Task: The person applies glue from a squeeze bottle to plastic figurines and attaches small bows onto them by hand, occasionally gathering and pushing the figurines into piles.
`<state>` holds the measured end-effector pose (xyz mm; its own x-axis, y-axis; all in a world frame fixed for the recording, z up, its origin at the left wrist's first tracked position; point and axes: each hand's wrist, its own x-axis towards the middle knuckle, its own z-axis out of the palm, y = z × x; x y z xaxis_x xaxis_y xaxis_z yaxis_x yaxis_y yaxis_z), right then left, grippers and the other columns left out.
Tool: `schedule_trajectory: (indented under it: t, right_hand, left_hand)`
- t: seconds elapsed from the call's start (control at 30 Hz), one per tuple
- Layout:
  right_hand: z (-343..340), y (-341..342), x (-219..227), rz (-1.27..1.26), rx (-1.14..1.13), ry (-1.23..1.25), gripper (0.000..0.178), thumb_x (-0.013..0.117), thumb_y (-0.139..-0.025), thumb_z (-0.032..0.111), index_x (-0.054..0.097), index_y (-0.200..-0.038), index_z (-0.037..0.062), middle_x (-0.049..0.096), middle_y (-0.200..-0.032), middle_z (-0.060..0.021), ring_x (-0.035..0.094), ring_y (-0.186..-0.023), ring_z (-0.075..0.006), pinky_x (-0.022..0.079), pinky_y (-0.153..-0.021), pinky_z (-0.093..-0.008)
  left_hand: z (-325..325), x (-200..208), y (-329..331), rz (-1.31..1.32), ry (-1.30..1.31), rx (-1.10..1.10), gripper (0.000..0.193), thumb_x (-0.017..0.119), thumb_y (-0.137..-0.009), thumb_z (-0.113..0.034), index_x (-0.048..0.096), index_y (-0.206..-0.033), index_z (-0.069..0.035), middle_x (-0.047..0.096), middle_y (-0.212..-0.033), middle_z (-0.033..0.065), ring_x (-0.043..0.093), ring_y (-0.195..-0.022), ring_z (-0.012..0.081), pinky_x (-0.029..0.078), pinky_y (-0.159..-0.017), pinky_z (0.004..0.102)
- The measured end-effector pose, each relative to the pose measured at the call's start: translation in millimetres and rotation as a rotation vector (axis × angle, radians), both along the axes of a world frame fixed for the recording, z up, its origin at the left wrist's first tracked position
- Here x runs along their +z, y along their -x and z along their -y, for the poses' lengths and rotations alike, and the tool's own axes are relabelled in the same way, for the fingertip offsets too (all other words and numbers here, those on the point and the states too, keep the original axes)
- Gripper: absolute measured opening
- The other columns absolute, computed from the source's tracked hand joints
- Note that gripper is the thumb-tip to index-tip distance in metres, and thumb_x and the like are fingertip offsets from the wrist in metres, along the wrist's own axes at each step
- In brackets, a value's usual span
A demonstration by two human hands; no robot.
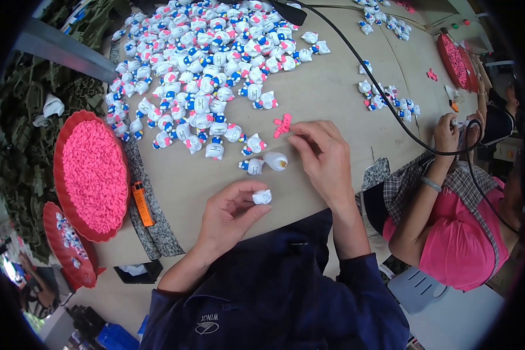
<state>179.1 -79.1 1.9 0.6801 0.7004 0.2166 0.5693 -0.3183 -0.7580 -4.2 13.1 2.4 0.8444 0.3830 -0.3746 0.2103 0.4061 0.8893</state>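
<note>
My left hand [230, 213] pinches a small white figurine [262, 197] between thumb and fingers, just above the table's near edge. My right hand [325, 154] is over the table, its thumb and index finger slightly apart. Its fingertips are right beside a small cluster of bright pink plastic pieces [282, 125]; whether they touch it is hard to tell. Between my hands lies a small whitish squeeze bottle [276, 161] with an amber tip. A white and blue figurine [251, 167] rests against the bottle's left side, and another figurine [254, 144] lies just beyond.
A large heap of white, blue and pink figurines [216, 52] covers the far left. At left stand a red tray of pink pieces [57, 157], a smaller red tray [53, 233] and an orange cutter [142, 204]. A black cable [385, 96] crosses the right; a co-worker in pink [455, 251] sits there.
</note>
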Motion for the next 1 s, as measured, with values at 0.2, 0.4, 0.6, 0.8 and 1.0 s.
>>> schedule_trajectory:
  t: [0.2,0.4,0.6,0.8,1.0]
  right_hand:
    - [3.4,-5.0,-2.0,0.092,0.057,0.058,0.009,0.065,-0.076,0.002,0.063,-0.085,0.0022,0.061,-0.080,-0.0102,0.057,-0.077,-0.0278,0.046,-0.066,-0.0360]
    - [11.5,2.3,3.1,-0.003,-0.020,0.054,0.008,0.064,-0.077,0.002,0.062,-0.085,0.0035,0.060,-0.079,-0.0101,0.058,-0.075,-0.0279,0.046,-0.065,-0.0362]
    - [-3.5,-3.6,-2.5,0.132,0.013,0.087,0.010,0.066,-0.077,0.007,0.064,-0.086,0.0035,0.062,-0.079,-0.0102,0.058,-0.075,-0.0281,0.048,-0.066,-0.0366]
    - [36.0,15.6,12.5,-0.488,-0.074,0.011,0.010,0.066,-0.077,0.002,0.067,-0.087,0.0020,0.066,-0.078,-0.0074,0.060,-0.069,-0.0168,0.047,-0.063,-0.0280]
    - [55.2,38.7,17.7,-0.382,0.056,-0.179,0.016,0.067,-0.073,-0.008,0.069,-0.087,-0.0004,0.067,-0.081,-0.0091,0.061,-0.071,-0.0126,0.046,-0.061,-0.0226]
  left_hand:
    - [1.7,2.4,-1.6,-0.004,0.016,-0.003,0.032,0.066,-0.082,0.003,0.057,-0.112,-0.002,0.064,-0.095,0.0036,0.060,-0.089,0.0092,0.049,-0.081,0.0242]
    - [3.4,0.7,-3.0,0.008,0.051,-0.020,0.032,0.066,-0.082,0.003,0.057,-0.113,-0.002,0.064,-0.095,0.0042,0.060,-0.089,0.0092,0.049,-0.081,0.0241]
    - [4.4,0.7,-5.8,0.011,0.053,-0.027,0.033,0.066,-0.082,0.003,0.057,-0.113,-0.002,0.064,-0.095,0.0045,0.061,-0.089,0.0095,0.049,-0.082,0.0239]
    - [4.9,0.2,-2.3,0.018,0.095,-0.020,0.033,0.066,-0.082,0.003,0.057,-0.114,-0.002,0.064,-0.097,0.0047,0.061,-0.090,0.0100,0.049,-0.083,0.0240]
    - [12.7,0.2,-11.6,0.058,0.064,-0.048,0.035,0.066,-0.082,0.004,0.057,-0.115,-0.001,0.064,-0.097,0.0047,0.061,-0.090,0.0103,0.049,-0.083,0.0244]
